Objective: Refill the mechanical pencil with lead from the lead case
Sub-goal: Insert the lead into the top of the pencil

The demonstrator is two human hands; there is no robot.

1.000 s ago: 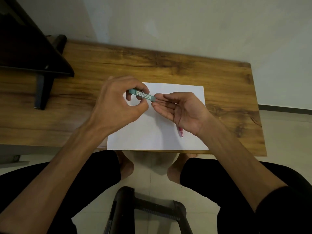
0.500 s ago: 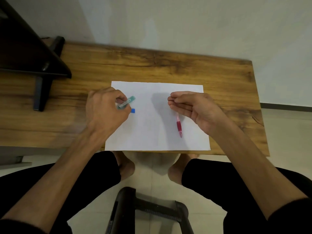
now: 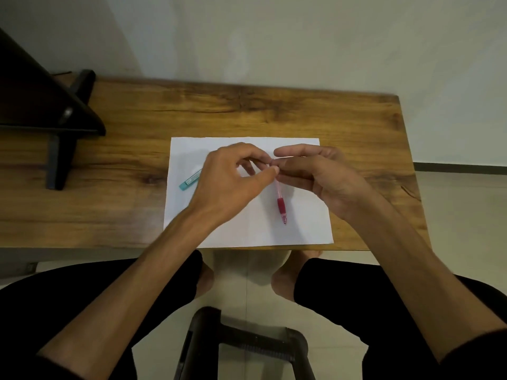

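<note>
- Under both hands sits a long brown wooden table (image 3: 247,111) with dark grain lines.
- On that table, past the left hand and well apart from it, stands a black slanted stand (image 3: 41,105).
- Right below the hands lies a flat white sheet of paper (image 3: 301,229).
- Over the paper, the left hand (image 3: 233,187) has its thumb and first finger pinched together at the tips.
- Beside it, the right hand (image 3: 323,176) is curled, and its fingertips meet the left fingertips.
- Something very thin may be pinched between them, but it is too small to tell.
- Just under the spot where the fingertips meet lies the thin pink and red mechanical pencil (image 3: 280,204), flat on the paper, its tip pointing toward the person.
- To the left of the left hand lies the small teal plastic lead case (image 3: 189,181), tilted, on the paper's left edge, with no hand on it.
</note>
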